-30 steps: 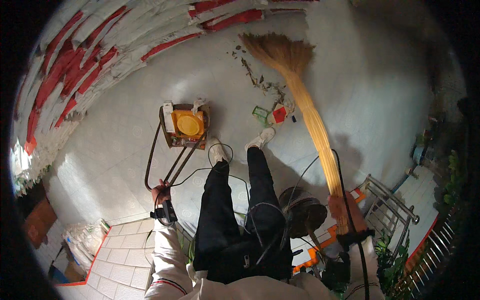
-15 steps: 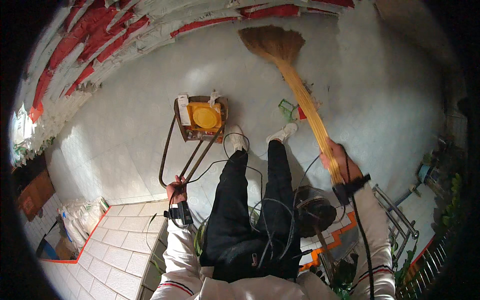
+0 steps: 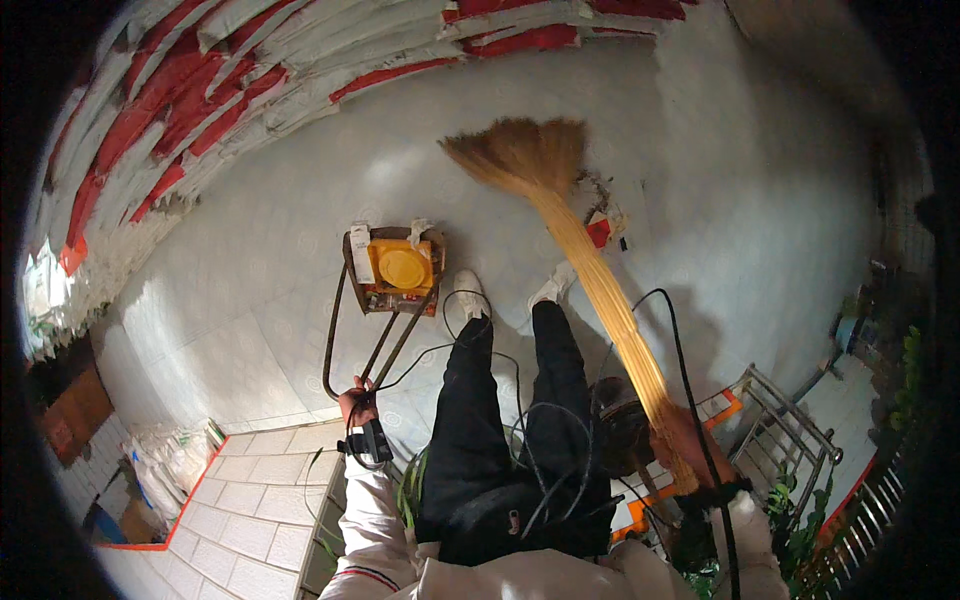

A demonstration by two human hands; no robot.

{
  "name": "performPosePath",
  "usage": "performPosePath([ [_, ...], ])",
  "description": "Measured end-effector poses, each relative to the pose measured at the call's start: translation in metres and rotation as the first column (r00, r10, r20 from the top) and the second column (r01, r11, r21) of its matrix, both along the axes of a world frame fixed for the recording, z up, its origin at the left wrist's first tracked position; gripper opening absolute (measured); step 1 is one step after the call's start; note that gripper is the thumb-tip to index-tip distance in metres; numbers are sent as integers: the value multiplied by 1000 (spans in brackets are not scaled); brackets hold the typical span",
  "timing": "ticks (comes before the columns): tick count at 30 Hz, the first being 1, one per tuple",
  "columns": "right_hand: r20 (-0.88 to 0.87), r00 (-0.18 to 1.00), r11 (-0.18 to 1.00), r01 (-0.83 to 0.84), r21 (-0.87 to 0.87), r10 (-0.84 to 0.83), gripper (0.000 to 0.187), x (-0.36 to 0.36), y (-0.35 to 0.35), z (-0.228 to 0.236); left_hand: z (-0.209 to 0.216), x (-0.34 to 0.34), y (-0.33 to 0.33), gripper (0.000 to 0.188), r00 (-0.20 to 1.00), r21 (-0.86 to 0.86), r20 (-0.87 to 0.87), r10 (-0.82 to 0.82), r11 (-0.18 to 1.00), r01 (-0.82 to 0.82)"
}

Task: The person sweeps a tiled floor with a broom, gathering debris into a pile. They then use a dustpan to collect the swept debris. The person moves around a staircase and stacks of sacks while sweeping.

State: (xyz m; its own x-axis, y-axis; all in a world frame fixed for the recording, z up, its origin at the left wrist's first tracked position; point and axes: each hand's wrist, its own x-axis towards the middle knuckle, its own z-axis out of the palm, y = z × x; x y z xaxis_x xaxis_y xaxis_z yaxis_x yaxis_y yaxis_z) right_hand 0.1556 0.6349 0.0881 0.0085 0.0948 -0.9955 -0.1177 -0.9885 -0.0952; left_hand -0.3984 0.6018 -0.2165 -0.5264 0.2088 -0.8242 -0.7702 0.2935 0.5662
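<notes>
My right hand (image 3: 690, 450) is closed around the lower handle end of a long straw broom (image 3: 600, 285). The broom slants up and left, its flared brown bristles spread over the floor. Beside the bristles and handle lie dark crumbs of dirt and a red scrap (image 3: 598, 233). My left hand (image 3: 357, 402) grips the bent metal tube handle of a dustpan (image 3: 438, 250). That dustpan sits on the floor left of my feet, with a yellow tray-like piece (image 3: 403, 268), white scraps and small rubbish in it.
Stacked red and white sacks (image 3: 240, 85) line the far left. A tiled ledge (image 3: 250, 500) with an orange edge stands at my near left. Black cables (image 3: 520, 390) loop over my legs. A metal rack (image 3: 790, 430) and plants are at the right, with a round dark object (image 3: 622, 440) by my right leg.
My right hand has drawn the broom back toward me, its bristles moving nearer and slightly left. A green scrap seen earlier beside the handle no longer shows. My left hand keeps its grip.
</notes>
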Motion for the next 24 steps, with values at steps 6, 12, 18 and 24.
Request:
performPosePath([
  [6,-189,980,960,-7,279,62,36,-29,70,-82,-1,-1,2,5,979,-44,-78,-187,982,184],
  [12,-129,992,968,31,248,1,38,-33,76,-173,25,-3,28,17,974,-46,-15,-226,973,225],
  [18,-81,988,988,135,78,-129,36,-12,-50,-143,23,-21,41,7,887,-27,9,-462,886,462],
  [24,84,980,983,174,51,-178,37,-40,-186,-63,-3,-55,64,16,816,93,-46,-576,811,577],
])
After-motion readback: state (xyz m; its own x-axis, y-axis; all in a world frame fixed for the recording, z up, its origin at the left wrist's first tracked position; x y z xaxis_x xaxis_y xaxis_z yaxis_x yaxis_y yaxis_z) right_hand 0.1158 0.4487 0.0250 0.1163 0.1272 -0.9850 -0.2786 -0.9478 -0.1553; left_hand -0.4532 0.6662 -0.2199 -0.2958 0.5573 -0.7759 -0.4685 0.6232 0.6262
